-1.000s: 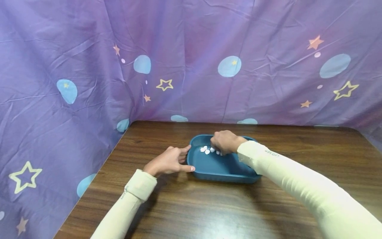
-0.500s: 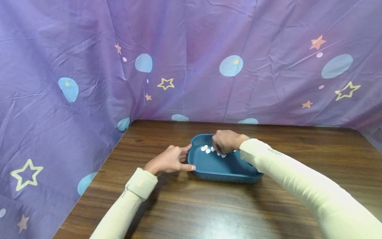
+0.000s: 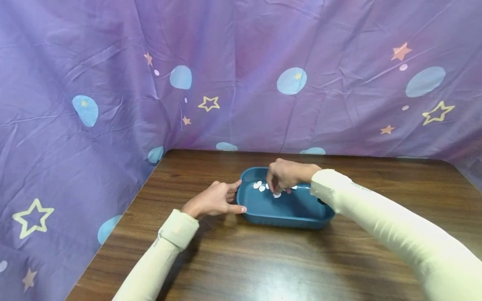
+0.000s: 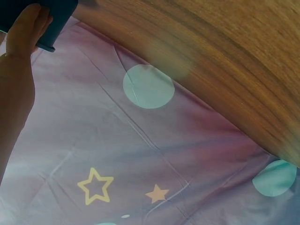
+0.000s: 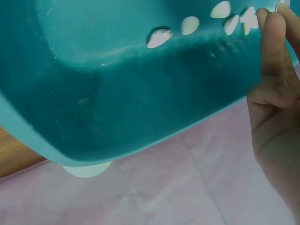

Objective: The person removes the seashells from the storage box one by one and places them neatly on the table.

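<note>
A blue rectangular tray with rounded corners sits on the table, several small flat white oval pieces along its far side. In the right wrist view, separate white pieces lie in a loose row on the tray floor. My right hand reaches into the tray from the right, fingertips down, pinching one white piece near the floor. My left hand rests at the tray's left end, thumb and forefinger spread straight against the rim. The left wrist view shows this hand against the tray wall.
The brown wood-grain table extends around the tray on every side. Behind it and to the left hangs a purple cloth with stars and blue ovals. Light sleeves cover both forearms.
My right hand has lifted a little and shifted slightly right, its fingers less bunched, and more of a white piece shows under the fingertips. My left hand stays at the tray's left end.
</note>
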A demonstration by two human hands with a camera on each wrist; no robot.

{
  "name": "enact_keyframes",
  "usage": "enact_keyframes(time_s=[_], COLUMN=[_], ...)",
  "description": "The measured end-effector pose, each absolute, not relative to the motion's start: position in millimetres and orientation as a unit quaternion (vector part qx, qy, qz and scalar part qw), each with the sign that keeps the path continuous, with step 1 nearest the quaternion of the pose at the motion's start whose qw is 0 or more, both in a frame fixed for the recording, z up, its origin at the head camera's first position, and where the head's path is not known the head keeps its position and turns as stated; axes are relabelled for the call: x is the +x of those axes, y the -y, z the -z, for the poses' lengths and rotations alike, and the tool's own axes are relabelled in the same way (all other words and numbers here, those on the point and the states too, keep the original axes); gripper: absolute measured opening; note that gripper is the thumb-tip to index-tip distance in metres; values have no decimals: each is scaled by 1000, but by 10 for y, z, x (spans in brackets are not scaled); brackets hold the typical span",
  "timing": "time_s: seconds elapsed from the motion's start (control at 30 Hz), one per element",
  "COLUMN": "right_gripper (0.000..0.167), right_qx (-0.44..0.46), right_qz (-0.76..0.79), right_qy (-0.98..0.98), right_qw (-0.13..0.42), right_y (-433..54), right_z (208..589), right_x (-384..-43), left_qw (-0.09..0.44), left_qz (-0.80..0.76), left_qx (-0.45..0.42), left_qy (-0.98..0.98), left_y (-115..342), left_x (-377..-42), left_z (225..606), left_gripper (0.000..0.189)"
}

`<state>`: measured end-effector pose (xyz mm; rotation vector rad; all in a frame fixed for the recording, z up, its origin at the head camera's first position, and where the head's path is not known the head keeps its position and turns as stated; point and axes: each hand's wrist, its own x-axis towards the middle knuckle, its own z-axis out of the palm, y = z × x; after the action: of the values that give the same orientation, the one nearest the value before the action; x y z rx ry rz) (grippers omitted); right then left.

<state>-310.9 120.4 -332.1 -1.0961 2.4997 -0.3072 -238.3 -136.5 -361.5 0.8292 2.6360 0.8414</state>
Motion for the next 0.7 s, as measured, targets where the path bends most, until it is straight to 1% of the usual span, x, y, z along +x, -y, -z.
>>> enact_keyframes(time_s=[0.33, 0.7], right_gripper=[17, 19], right_qx=[-406, -396], right_qz=[151, 222], right_qy=[-883, -882], right_qw=[180, 130], right_y=[-1255, -1193], right_z=[3204, 3083], right_x=[-2942, -2565], left_qw=[126, 113], left_qz=[-286, -271], left_qx=[283, 292], left_qy=[-907, -910], left_y=[1354, 1367], left_x=[-2376, -2365], left_z=[3647, 3670], left_gripper=[94, 92])
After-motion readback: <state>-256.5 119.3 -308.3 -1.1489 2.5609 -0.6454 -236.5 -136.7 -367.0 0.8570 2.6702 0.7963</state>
